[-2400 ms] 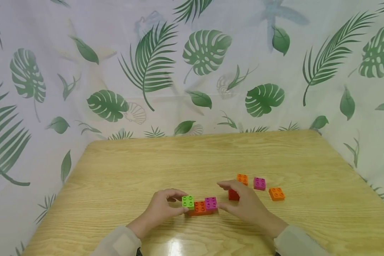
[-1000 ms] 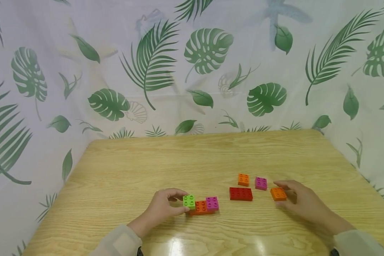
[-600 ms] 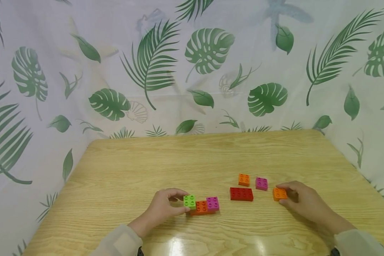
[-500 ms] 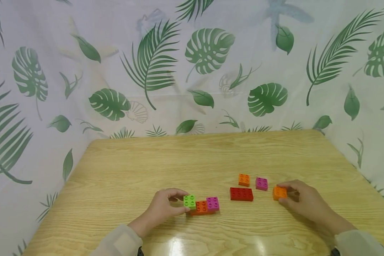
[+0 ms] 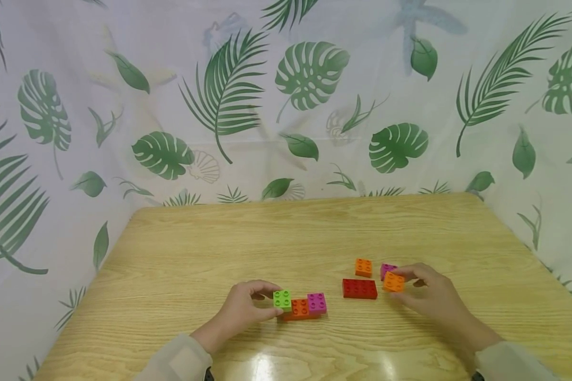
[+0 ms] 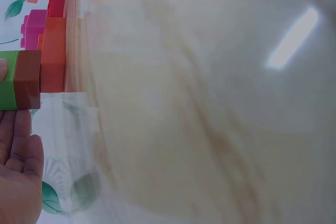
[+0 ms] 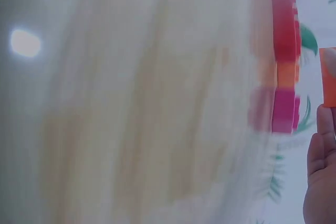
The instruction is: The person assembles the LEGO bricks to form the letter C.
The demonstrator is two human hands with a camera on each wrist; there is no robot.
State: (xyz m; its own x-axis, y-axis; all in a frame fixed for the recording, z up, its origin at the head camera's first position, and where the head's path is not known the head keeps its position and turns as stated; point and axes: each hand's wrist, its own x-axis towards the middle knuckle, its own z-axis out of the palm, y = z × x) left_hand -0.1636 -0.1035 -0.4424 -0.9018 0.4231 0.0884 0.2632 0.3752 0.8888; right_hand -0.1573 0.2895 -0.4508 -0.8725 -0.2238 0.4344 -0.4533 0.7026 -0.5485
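Observation:
My left hand (image 5: 245, 306) pinches a light-green building brick (image 5: 282, 300) at the left end of a small assembly. A brown brick (image 6: 28, 80) sits directly under the green one in the left wrist view. Beside it is an orange-red brick (image 5: 300, 307) with a magenta brick (image 5: 316, 302) on its right end. Held between thumb and fingers of my right hand (image 5: 431, 296) is a square orange brick (image 5: 393, 282), raised off the table. In the head view it partly covers a loose magenta brick (image 5: 387, 269) behind it.
A long red brick (image 5: 359, 289) lies on the wooden table (image 5: 209, 238) between the assembly and my right hand. Another square orange brick (image 5: 363, 267) is just behind it. A leaf-patterned cloth (image 5: 248, 174) hangs beyond the table's back edge.
My right hand went from beside the assembly to the far-right orange brick, took hold of it and lifted it, then carried it left. My left hand has kept its place.

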